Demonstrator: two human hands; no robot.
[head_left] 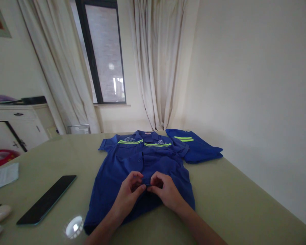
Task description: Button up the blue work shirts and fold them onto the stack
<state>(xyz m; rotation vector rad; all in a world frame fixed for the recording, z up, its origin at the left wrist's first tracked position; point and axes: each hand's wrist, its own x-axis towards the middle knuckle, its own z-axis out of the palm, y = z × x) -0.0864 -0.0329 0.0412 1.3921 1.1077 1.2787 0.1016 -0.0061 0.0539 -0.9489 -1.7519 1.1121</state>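
A blue short-sleeved work shirt (pixel 155 165) with yellow-green reflective stripes lies front up on the table, its collar at the far end. Both my hands are at its front opening, low on the shirt. My left hand (pixel 131 190) pinches the edge of the cloth between thumb and fingers. Close beside it, my right hand (pixel 164 189) pinches the other side of the opening, fingertips almost meeting. A button shows higher up on the placket. Whether a button sits between my fingertips is hidden.
Folded blue cloth (pixel 201 148) with a reflective stripe lies at the far right, partly beside the shirt's sleeve. A black tablet-like slab (pixel 47 200) rests left on the table (pixel 244 204). Further left are a pale cloth (pixel 3 175) and a red basin (pixel 2 158). A wall borders the right side.
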